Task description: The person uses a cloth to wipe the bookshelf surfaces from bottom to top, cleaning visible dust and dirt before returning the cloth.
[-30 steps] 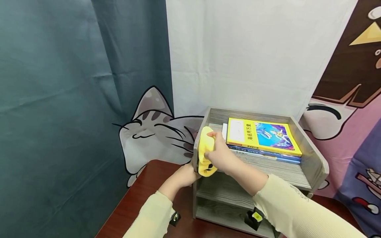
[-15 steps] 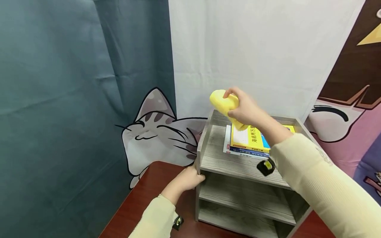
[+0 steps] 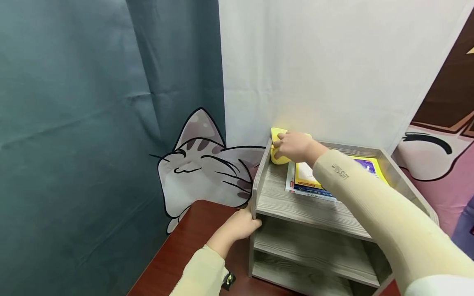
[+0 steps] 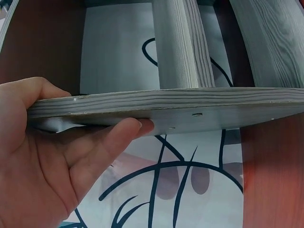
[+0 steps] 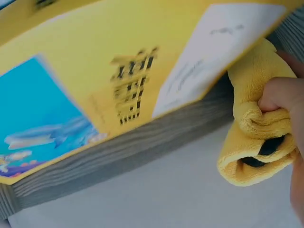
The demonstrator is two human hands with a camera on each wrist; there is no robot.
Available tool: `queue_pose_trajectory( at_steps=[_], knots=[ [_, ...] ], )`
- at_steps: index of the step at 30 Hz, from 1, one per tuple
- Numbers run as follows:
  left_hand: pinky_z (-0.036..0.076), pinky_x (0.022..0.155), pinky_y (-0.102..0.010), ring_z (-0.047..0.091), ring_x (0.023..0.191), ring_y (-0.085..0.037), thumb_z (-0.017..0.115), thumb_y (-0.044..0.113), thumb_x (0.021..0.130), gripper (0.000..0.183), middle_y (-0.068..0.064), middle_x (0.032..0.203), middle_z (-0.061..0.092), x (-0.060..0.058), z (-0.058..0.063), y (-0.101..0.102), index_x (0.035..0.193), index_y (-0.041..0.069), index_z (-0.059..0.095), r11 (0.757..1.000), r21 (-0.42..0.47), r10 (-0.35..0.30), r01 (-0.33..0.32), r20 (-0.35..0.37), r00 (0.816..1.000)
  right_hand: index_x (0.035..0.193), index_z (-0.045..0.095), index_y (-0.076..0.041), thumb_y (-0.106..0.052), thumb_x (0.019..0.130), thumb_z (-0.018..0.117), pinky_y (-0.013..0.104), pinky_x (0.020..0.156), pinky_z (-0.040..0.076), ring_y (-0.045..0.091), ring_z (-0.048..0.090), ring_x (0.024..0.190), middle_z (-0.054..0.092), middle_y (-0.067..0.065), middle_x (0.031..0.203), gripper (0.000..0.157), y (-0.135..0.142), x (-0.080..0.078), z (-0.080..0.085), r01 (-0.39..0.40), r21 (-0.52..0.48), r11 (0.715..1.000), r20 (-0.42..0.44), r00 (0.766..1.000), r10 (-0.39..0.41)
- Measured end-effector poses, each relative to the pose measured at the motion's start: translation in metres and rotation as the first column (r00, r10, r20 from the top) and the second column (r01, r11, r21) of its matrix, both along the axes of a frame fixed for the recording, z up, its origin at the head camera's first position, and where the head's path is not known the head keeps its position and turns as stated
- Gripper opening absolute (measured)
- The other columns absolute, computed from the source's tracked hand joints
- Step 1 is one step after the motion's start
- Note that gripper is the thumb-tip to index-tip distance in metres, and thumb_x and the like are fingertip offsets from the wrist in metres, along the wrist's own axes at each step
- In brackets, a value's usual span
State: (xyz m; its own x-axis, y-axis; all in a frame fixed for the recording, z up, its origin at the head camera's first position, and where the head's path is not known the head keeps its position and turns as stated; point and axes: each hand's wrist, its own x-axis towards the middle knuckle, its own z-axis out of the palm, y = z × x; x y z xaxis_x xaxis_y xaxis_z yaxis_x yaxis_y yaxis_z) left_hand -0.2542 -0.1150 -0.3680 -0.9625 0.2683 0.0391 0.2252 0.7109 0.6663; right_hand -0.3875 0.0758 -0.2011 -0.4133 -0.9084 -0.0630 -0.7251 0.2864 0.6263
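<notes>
My right hand (image 3: 295, 146) holds a folded yellow cloth (image 3: 278, 158) at the back left corner of the small grey wood-grain shelf (image 3: 281, 201). The right wrist view shows thumb and fingers pressing into the plush yellow cloth (image 5: 259, 118), which has black marks on one fold. My left hand (image 3: 238, 225) grips the front edge of the shelf's left side panel. Seen from the left wrist, the panel (image 4: 190, 99) runs between the thumb and fingers of the left hand (image 4: 52, 175).
A stack of books, topped by a yellow one (image 3: 305, 174), lies on the shelf's top board, partly hidden by the right sleeve. Two lower boards (image 3: 314, 246) sit beneath. The shelf stands on a reddish-brown table (image 3: 177, 246). Printed curtains (image 3: 333, 61) hang close behind.
The right hand has lifted the yellow cloth off the left panel's front, carried it over the books, and brought it down at the back left corner. The left hand keeps its hold.
</notes>
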Motion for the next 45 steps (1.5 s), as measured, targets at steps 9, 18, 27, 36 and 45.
queue_pose_trajectory(
  at_steps=[9,18,27,36,45],
  knots=[
    [0.039,0.048,-0.030,0.048,0.046,-0.013,0.054,0.019,0.084,0.042,0.000,0.062,0.054,0.009,0.003,0.008,0.123,0.004,0.050,0.999,-0.037,-0.006,0.006,-0.008,1.000,0.095,0.072,-0.027,-0.006,0.080,0.068,0.032,0.073,0.039,0.023,0.041,0.089,0.050,0.003,0.115,0.027,-0.004,-0.007,-0.013,0.235,0.129,0.963,-0.084,0.971,-0.226],
    [0.040,0.049,-0.030,0.049,0.047,-0.013,0.054,0.020,0.083,0.036,0.000,0.061,0.055,0.005,0.002,0.007,0.116,0.005,0.052,0.998,-0.054,-0.008,0.007,-0.022,1.000,0.090,0.073,-0.016,-0.008,0.081,0.067,0.036,0.085,0.035,0.026,0.039,0.113,0.043,0.002,0.137,0.014,-0.006,-0.008,-0.008,0.363,0.066,0.930,-0.174,0.921,-0.347],
    [0.040,0.048,-0.030,0.050,0.044,-0.014,0.054,0.019,0.084,0.039,-0.001,0.062,0.056,0.004,0.000,0.008,0.121,0.006,0.050,1.000,-0.027,-0.013,0.013,0.004,1.000,0.091,0.073,-0.020,0.001,0.074,0.069,0.039,0.083,0.037,0.029,0.039,0.100,0.046,0.011,0.128,0.028,0.016,0.000,0.001,0.366,-0.075,0.928,-0.103,0.922,-0.372],
    [0.040,0.046,-0.029,0.049,0.042,-0.013,0.053,0.019,0.084,0.040,0.000,0.061,0.054,0.004,0.001,0.007,0.122,0.006,0.049,0.999,-0.030,-0.016,0.016,-0.001,1.000,0.111,0.070,-0.018,0.000,0.077,0.068,0.042,0.081,0.038,0.033,0.040,0.100,0.044,0.015,0.120,0.039,0.039,0.007,-0.001,0.409,-0.247,0.878,0.019,0.908,-0.418],
    [0.038,0.045,-0.028,0.048,0.043,-0.012,0.053,0.021,0.084,0.037,0.001,0.055,0.052,0.003,0.001,0.010,0.118,0.006,0.052,0.999,-0.045,-0.020,0.020,0.002,1.000,0.117,0.066,-0.014,0.007,0.074,0.066,0.053,0.091,0.035,0.043,0.035,0.112,0.038,0.020,0.133,0.049,0.058,0.009,-0.004,0.482,-0.426,0.766,0.208,0.876,-0.436]
  ],
)
